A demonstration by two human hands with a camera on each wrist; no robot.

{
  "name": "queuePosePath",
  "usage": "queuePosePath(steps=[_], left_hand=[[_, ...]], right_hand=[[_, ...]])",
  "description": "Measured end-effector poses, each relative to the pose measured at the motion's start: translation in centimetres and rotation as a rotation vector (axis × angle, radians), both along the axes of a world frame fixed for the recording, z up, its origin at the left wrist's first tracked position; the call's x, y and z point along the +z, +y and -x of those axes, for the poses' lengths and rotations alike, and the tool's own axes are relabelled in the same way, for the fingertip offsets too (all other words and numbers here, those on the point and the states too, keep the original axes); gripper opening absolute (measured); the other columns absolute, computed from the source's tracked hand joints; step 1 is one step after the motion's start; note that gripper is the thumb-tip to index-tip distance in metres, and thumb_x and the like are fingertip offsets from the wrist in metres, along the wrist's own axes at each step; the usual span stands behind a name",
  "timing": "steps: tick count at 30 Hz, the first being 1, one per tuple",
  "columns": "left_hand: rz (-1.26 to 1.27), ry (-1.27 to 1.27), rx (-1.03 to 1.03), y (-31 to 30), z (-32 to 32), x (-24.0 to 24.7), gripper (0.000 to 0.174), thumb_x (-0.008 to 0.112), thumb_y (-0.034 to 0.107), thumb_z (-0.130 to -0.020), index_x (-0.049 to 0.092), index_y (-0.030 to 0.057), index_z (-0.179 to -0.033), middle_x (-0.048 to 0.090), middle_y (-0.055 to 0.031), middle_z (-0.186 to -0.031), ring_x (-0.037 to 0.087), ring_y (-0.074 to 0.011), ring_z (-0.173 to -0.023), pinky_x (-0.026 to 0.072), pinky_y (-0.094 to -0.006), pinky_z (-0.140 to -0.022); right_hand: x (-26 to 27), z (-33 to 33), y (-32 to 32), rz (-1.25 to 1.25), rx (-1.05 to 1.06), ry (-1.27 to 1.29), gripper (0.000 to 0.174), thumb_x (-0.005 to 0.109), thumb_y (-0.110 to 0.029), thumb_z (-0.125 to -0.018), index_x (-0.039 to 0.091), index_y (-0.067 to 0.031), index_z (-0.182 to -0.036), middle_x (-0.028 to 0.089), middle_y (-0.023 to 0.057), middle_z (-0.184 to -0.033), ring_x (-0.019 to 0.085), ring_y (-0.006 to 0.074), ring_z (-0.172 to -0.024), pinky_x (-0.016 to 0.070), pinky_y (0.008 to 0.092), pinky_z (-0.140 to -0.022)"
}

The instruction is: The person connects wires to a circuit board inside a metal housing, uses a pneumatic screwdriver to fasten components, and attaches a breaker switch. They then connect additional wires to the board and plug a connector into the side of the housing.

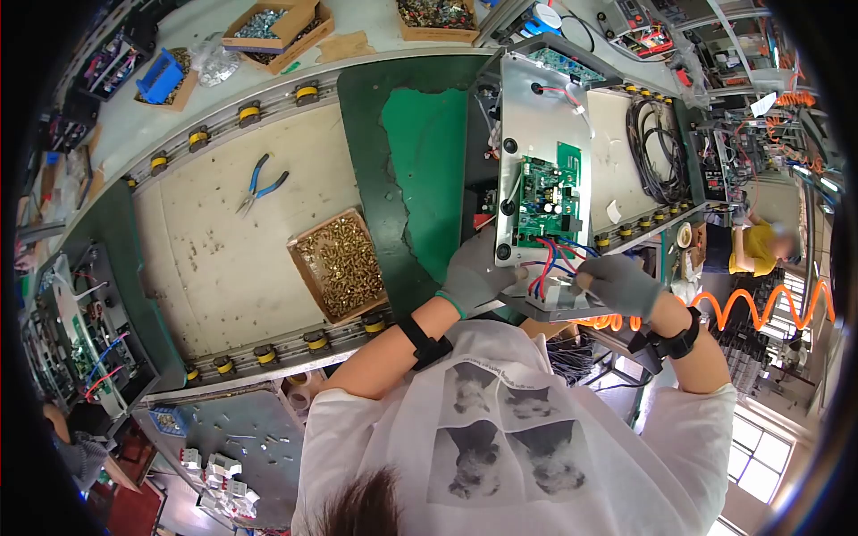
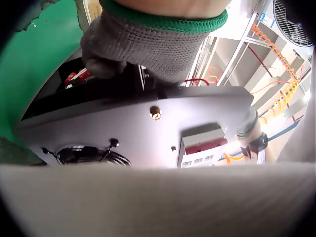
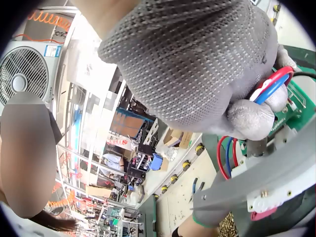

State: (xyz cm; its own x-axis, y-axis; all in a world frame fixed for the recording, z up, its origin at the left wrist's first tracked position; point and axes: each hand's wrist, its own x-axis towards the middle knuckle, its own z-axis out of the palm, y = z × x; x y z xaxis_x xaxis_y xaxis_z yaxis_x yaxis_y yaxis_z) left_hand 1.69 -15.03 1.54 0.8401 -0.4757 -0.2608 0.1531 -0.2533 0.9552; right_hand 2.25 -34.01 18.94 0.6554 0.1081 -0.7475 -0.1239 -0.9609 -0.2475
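Note:
An open metal case [image 2: 123, 113] carries a silver plate [image 1: 527, 116] with a green circuit board [image 1: 545, 196]. Red and blue wires [image 1: 547, 277] run from the board's lower end. My gloved right hand [image 1: 621, 284] pinches these wires between thumb and fingers, as the right wrist view shows close up. My gloved left hand [image 1: 475, 272] is at the plate's lower left corner, its fingers reaching over the case's edge with one bent inward; I cannot tell what they hold. In the left wrist view the front panel bears a brass stud [image 2: 156, 113] and a grey switch block [image 2: 202, 143].
Left of the case lie a cardboard box of brass screws [image 1: 340, 268] and blue-handled pliers [image 1: 261, 185]. Roller rails [image 1: 250, 114] border the work surface. A black cable coil [image 1: 655, 152] lies to the right; an orange coiled hose [image 1: 751, 308] hangs near my right arm.

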Motion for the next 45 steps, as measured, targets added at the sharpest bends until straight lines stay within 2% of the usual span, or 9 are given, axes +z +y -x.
queuePosePath(steps=[12, 15, 17, 18, 21, 31, 37, 39, 45], left_hand=[[-0.098, -0.003, 0.081, -1.0, 0.3, -1.7, 0.053, 0.073, 0.032, -0.073, 0.057, 0.0125, -0.120, 0.067, -0.0078, -0.086, 0.065, -0.0210, -0.075, 0.0508, -0.0318, -0.068], [0.007, 0.010, 0.151, -0.8, 0.2, -0.4, 0.044, 0.071, 0.043, -0.072, 0.060, 0.0080, -0.096, 0.066, -0.0129, -0.078, 0.065, -0.0299, -0.073, 0.0504, -0.0399, -0.065], [-0.002, -0.007, 0.152, -1.0, 0.3, -0.7, 0.043, 0.071, 0.043, -0.072, 0.060, 0.0086, -0.096, 0.066, -0.0123, -0.080, 0.065, -0.0294, -0.074, 0.0505, -0.0391, -0.066], [-0.011, -0.014, 0.155, -1.0, 0.4, -0.8, 0.043, 0.071, 0.042, -0.072, 0.060, 0.0092, -0.097, 0.067, -0.0118, -0.081, 0.065, -0.0288, -0.075, 0.0506, -0.0384, -0.066], [0.025, -0.024, 0.182, -1.0, 0.5, -0.8, 0.042, 0.071, 0.040, -0.073, 0.060, 0.0101, -0.100, 0.067, -0.0111, -0.083, 0.065, -0.0283, -0.077, 0.0507, -0.0372, -0.067], [0.507, 0.278, 0.158, -0.9, 1.4, -3.9, 0.038, 0.072, 0.022, -0.078, 0.058, 0.0057, -0.110, 0.066, -0.0070, -0.086, 0.062, -0.0134, -0.075, 0.0495, -0.0293, -0.068], [0.439, 0.142, 0.131, -1.2, 1.5, -4.8, 0.046, 0.068, 0.009, -0.084, 0.049, -0.0005, -0.124, 0.062, -0.0034, -0.095, 0.056, -0.0077, -0.083, 0.0473, -0.0242, -0.072], [0.520, 0.218, 0.082, -0.5, 1.2, -3.5, 0.052, 0.068, 0.010, -0.083, 0.045, -0.0003, -0.129, 0.061, -0.0043, -0.100, 0.056, -0.0075, -0.085, 0.0474, -0.0243, -0.072], [0.435, 0.136, 0.094, -0.5, 1.3, -4.0, 0.033, 0.066, 0.016, -0.081, 0.054, 0.0028, -0.109, 0.060, -0.0024, -0.084, 0.055, -0.0087, -0.074, 0.0468, -0.0269, -0.066]], right_hand=[[-0.7, -1.1, -0.2, 0.216, 0.279, 0.128, 0.025, 0.050, -0.027, -0.083, 0.070, -0.0116, -0.083, 0.066, 0.0105, -0.082, 0.063, 0.0294, -0.082, 0.0501, 0.0402, -0.073], [-1.5, -0.9, -1.1, 0.239, -0.059, 0.176, 0.025, 0.052, -0.028, -0.080, 0.070, -0.0106, -0.081, 0.067, 0.0108, -0.084, 0.064, 0.0276, -0.084, 0.0509, 0.0396, -0.072], [-1.6, -1.0, -1.7, 0.190, 0.489, 0.010, 0.027, 0.051, -0.028, -0.080, 0.071, -0.0093, -0.082, 0.067, 0.0116, -0.085, 0.064, 0.0265, -0.085, 0.0512, 0.0380, -0.072], [-1.5, -0.7, -1.4, 0.153, 0.550, 0.002, 0.029, 0.048, -0.027, -0.081, 0.070, -0.0075, -0.082, 0.066, 0.0129, -0.083, 0.064, 0.0277, -0.085, 0.0505, 0.0391, -0.075], [-0.1, -1.8, 1.7, 0.248, 0.248, 0.164, 0.031, 0.046, -0.028, -0.082, 0.069, -0.0084, -0.082, 0.065, 0.0143, -0.081, 0.063, 0.0287, -0.085, 0.0486, 0.0416, -0.078], [-1.8, -1.9, 0.0, -0.070, 0.476, -0.086, 0.019, 0.053, -0.023, -0.078, 0.067, -0.0106, -0.074, 0.062, 0.0096, -0.067, 0.059, 0.0293, -0.068, 0.0446, 0.0404, -0.067], [-1.2, -2.7, 0.8, 0.078, 0.494, 0.001, 0.018, 0.054, -0.023, -0.078, 0.068, -0.0115, -0.078, 0.063, 0.0115, -0.073, 0.060, 0.0300, -0.070, 0.0460, 0.0397, -0.069], [-0.9, -3.6, 1.3, 0.132, 0.450, 0.181, 0.022, 0.050, -0.025, -0.080, 0.068, -0.0124, -0.082, 0.066, 0.0109, -0.081, 0.063, 0.0268, -0.079, 0.0454, 0.0393, -0.082], [-1.1, -4.0, 3.5, 0.304, 0.476, 0.205, 0.025, 0.050, -0.027, -0.082, 0.070, -0.0116, -0.084, 0.067, 0.0110, -0.085, 0.064, 0.0284, -0.085, 0.0471, 0.0399, -0.082]])
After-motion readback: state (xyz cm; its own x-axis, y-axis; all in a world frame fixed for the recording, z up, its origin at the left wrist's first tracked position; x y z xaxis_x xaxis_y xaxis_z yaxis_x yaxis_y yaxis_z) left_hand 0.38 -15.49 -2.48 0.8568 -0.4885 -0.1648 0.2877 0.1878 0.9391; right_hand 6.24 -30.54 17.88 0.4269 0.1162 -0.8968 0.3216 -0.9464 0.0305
